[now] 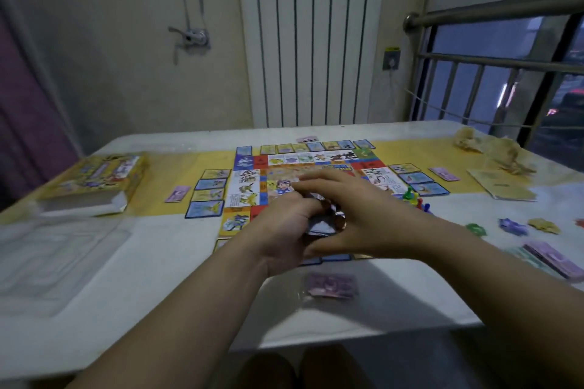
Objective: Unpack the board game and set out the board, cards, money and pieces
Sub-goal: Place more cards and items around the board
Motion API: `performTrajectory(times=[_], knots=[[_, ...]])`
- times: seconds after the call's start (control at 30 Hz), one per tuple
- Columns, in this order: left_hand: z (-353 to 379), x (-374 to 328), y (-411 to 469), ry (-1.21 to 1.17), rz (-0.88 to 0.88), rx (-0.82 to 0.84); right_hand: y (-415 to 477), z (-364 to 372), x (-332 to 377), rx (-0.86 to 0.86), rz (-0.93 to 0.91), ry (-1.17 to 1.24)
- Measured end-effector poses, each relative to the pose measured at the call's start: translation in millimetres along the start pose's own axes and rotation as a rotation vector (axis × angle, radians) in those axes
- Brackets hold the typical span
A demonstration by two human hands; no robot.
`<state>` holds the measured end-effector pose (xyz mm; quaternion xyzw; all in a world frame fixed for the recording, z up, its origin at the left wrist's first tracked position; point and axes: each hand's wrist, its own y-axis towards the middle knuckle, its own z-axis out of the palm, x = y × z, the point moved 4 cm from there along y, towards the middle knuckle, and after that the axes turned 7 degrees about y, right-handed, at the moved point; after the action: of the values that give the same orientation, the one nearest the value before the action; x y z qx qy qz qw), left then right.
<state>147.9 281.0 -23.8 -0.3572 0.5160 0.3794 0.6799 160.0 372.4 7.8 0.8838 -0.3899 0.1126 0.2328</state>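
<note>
Cards [319, 226] lie within fingers [295, 204] of left hand [281, 237].

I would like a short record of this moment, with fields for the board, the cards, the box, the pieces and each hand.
board: game board lies flat, mid table
cards: cards in rows along its edges
box: yellow box on the table's left
pieces: coloured pawns right of the board
left: left hand grips a dark deck
right: right hand lies over the deck; grip unclear
</note>
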Motion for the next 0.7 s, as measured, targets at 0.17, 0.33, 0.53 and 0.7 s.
performTrajectory(times=[0.17, 0.33, 0.53, 0.7], knots=[[-10, 0, -5, 0.014, 0.045, -0.042, 9, 1, 4, -0.037, -0.012, -0.01], [-18, 2, -9, 0.015, 0.043, -0.058, 10, 3, 3, -0.049, -0.014, -0.055], [-25, 11, -12, 0.266, 0.044, -0.094, 6, -7, -10, -0.144, 0.248, 0.324], [-25, 14, -14, 0.419, 0.058, -0.149, 1, -2, -29, -0.174, 0.42, 0.477]])
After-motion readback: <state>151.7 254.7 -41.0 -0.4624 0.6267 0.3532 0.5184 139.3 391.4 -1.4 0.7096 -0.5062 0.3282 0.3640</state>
